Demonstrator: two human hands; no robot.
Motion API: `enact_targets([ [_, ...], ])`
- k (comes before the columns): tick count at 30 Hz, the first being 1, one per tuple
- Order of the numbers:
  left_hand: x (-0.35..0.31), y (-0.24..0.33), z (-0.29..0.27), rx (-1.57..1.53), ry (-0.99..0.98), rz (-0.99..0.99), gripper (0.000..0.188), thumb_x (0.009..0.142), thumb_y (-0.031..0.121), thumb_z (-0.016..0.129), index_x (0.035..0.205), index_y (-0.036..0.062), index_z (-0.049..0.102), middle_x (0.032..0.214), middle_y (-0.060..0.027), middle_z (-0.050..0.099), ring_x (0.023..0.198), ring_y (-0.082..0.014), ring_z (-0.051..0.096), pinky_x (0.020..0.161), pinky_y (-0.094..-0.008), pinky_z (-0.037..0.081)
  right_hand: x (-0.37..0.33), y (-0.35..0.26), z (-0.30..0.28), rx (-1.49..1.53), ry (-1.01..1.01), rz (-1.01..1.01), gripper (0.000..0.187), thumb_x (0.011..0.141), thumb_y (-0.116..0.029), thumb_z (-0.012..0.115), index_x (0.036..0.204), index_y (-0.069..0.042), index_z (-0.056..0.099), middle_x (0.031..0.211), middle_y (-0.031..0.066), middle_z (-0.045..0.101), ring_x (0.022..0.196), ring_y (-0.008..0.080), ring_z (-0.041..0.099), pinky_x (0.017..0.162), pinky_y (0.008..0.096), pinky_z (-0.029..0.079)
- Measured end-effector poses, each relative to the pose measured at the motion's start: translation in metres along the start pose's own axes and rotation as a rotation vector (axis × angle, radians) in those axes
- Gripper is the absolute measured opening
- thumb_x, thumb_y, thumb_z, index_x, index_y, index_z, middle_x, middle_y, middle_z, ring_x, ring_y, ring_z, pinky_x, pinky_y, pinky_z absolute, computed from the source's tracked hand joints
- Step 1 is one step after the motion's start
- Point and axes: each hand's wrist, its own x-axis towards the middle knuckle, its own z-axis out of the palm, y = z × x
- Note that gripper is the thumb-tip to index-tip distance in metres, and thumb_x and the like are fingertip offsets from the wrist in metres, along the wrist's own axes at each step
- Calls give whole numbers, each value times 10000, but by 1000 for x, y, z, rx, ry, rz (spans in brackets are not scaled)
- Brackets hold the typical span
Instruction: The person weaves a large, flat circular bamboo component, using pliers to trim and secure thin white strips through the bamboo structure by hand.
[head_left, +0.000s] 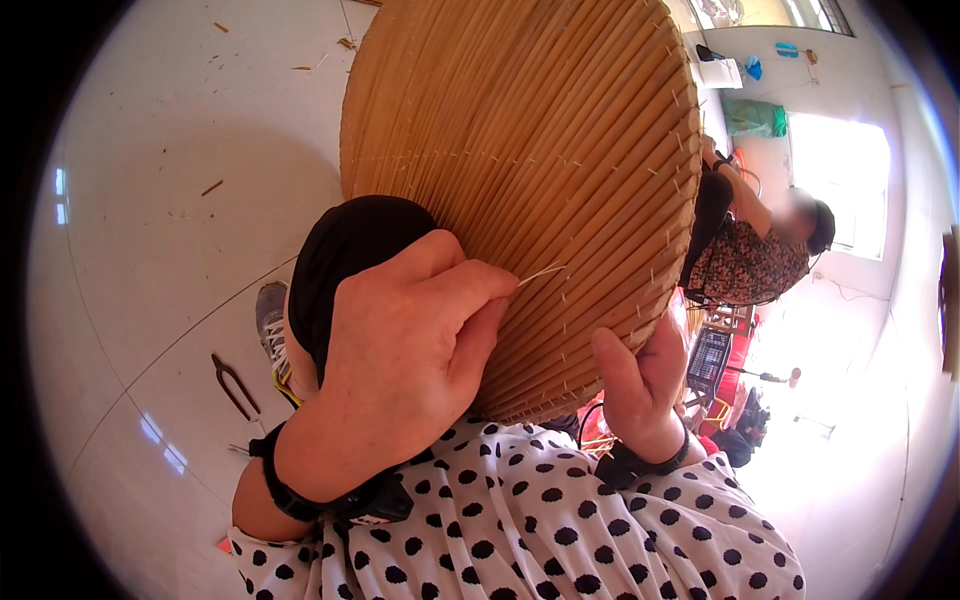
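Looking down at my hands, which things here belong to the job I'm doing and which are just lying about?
In use:
Left hand pinching a thin pale strand
Right hand gripping the edge of the brown slatted piece

Apparently just lying about:
Pliers-like tool, on the floor
Small brown scrap, on the floor
Black crate

Wearer's hands (400,325) (645,390): two; slatted brown panel (530,110): one; pincer-like tool (240,383): one; grey shoe (270,310): one; co-worker (745,265): one.
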Motion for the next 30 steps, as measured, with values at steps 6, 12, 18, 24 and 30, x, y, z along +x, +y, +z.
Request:
enact_targets([
  [6,1,-1,0,6,1,13,159,773,-98,679,903,-14,712,703,-72,542,546,-164,507,492,-280,367,0,-2,2,16,24,21,334,873,-25,594,1185,79,531,812,106,686,697,159,649,657,286,504],
  [12,3,3,-2,50,-2,32,153,757,-102,681,882,-16,703,694,-78,530,538,-177,507,483,-295,367,0,0,0,-22,-4,41,288,873,-33,594,1139,63,535,783,109,668,670,178,649,635,300,498],
  [18,13,11,-8,143,-23,84,149,743,-112,677,848,-7,689,692,-86,517,533,-217,497,479,-316,364,2,-2,1,-69,-5,-51,251,875,-44,598,1105,39,540,764,112,641,639,241,646,612,312,493],
  [24,14,16,-3,193,-33,83,141,748,-118,666,836,-9,682,701,-86,523,556,-230,504,495,-320,374,4,-4,4,-131,3,-111,292,865,-57,613,1128,39,530,763,132,642,652,317,659,599,350,501],
  [30,13,14,-1,217,-60,17,130,761,-94,670,848,0,688,730,-90,552,591,-225,538,534,-319,409,4,5,10,-158,-35,-131,477,828,-98,659,1241,59,481,789,162,656,674,358,662,599,394,515],
])
